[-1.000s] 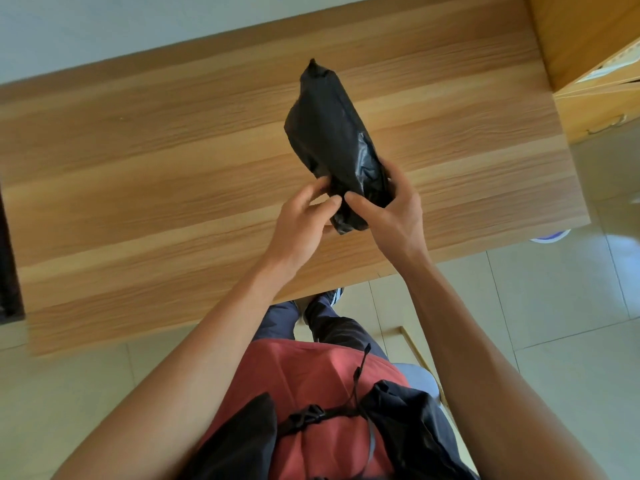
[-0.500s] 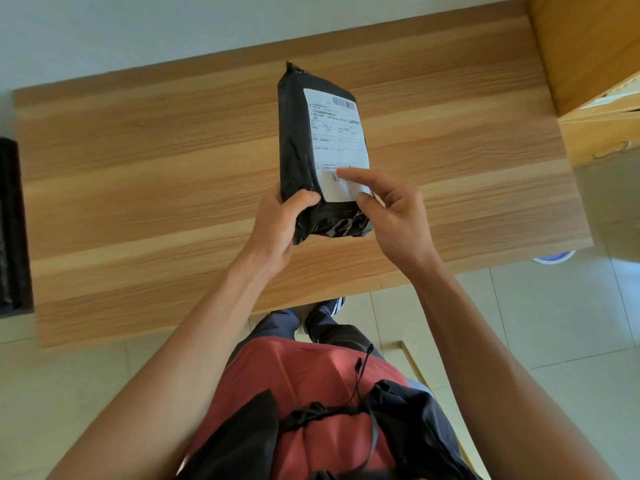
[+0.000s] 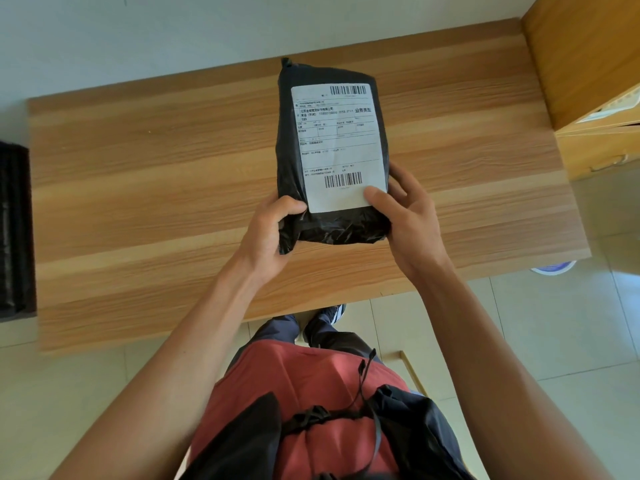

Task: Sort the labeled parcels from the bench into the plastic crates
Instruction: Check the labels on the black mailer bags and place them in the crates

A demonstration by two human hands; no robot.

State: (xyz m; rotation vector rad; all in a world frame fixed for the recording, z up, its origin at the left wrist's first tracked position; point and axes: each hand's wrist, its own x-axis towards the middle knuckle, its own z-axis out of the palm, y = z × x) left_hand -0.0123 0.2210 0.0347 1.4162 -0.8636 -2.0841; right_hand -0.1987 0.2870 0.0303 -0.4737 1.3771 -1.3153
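The parcel [image 3: 329, 150], a black plastic bag with a white label [image 3: 337, 147] facing up, is held above the table [image 3: 156, 188], its long axis running away from the person. Both hands hold its near end: the left hand [image 3: 268, 233] curls round the near left corner with the thumb on top by the label's edge, and the right hand [image 3: 405, 216] pinches the near right corner, thumb on the label and fingers behind. So the parcel reaches forward from both grips, about equally close to either hand. The label's print and two barcodes show, but the text is too small to read. No crate can be made out with any certainty. A dark object [image 3: 15, 230] is cut off at the left edge, and wooden furniture [image 3: 588, 64] at the right; either way the carry would probably go sideways.
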